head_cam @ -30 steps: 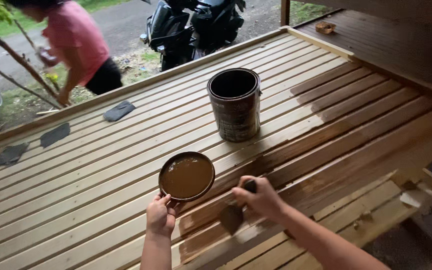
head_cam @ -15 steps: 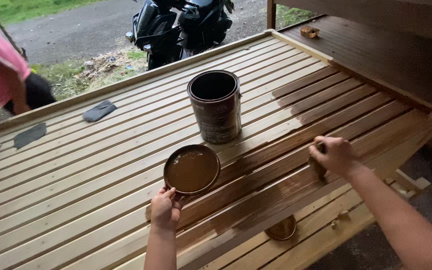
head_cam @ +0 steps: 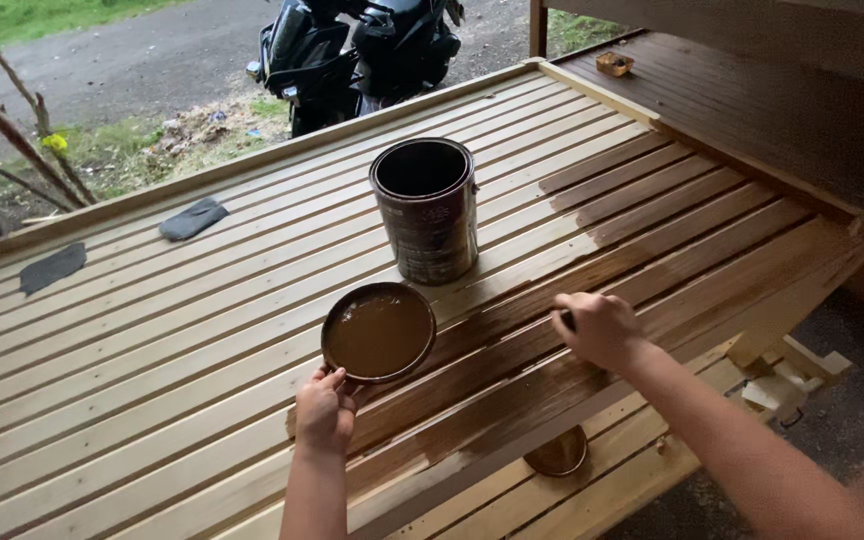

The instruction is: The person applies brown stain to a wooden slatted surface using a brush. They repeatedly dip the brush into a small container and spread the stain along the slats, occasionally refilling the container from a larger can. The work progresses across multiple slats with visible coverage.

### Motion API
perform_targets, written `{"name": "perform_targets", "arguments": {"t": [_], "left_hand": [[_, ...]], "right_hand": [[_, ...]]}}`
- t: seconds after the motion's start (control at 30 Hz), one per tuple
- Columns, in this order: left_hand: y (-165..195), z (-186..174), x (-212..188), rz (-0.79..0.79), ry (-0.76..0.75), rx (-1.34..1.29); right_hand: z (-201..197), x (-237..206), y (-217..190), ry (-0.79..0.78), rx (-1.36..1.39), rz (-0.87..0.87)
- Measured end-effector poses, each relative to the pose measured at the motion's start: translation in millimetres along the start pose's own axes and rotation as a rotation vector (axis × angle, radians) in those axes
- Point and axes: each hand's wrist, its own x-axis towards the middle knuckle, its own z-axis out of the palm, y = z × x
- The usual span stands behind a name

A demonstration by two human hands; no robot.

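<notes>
My left hand (head_cam: 325,410) grips the near edge of a round shallow lid (head_cam: 379,332) filled with brown stain, which rests on the slatted wooden deck (head_cam: 202,330). My right hand (head_cam: 597,330) is closed on a dark brush (head_cam: 567,320) and pressed to a slat. Most of the brush is hidden in the fist. An open, dark, stain-smeared can (head_cam: 424,210) stands upright just beyond the lid. The slats to the right of the can and around my right hand are stained darker brown. The slats on the left are pale bare wood.
Dark flat pads (head_cam: 192,218) (head_cam: 52,268) lie on the deck's far left. A black motorcycle (head_cam: 362,50) is parked behind the deck. A stained higher platform (head_cam: 732,110) with a small box (head_cam: 614,63) lies at the right. A round brown object (head_cam: 557,455) shows below the near slats.
My right hand swept right along the slats, then came back left toward the lid. The left hand stays on the lid. The person in pink has left the view.
</notes>
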Motion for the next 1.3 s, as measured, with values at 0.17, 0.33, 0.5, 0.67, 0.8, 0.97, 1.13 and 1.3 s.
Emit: {"name": "perform_targets", "arguments": {"t": [0.17, 0.33, 0.5, 0.67, 0.8, 0.97, 1.13, 1.3], "left_hand": [[-11.5, -11.0, 11.2, 0.046, -0.061, -0.052], [-8.7, 0.5, 11.8, 0.033, -0.059, -0.051], [4.5, 18.6, -13.1, -0.005, -0.026, -0.018], [10.4, 24.5, -20.5, -0.002, -0.044, -0.009], [8.2, 23.8, -15.4, -0.016, -0.045, -0.020], [3.2, 17.1, -7.0, -0.010, -0.061, -0.040], [-2.6, 7.1, 6.0, -0.012, -0.073, -0.035], [-4.5, 12.9, 10.1, 0.002, -0.075, -0.035]], "right_hand": [[21.3, -22.8, -46.2, -0.127, -0.131, -0.022], [26.3, -10.3, -38.6, -0.130, 0.171, 0.038], [8.0, -5.6, 16.5, -0.120, -0.031, 0.089], [41.6, -23.8, -37.0, -0.076, -0.072, -0.115], [43.9, -15.2, -59.0, -0.056, 0.163, -0.099], [-9.5, 6.4, -6.2, -0.039, -0.014, 0.067], [10.0, -5.2, -36.3, -0.048, -0.071, 0.011], [23.5, -2.5, -22.0, -0.253, 0.224, 0.273]]}}
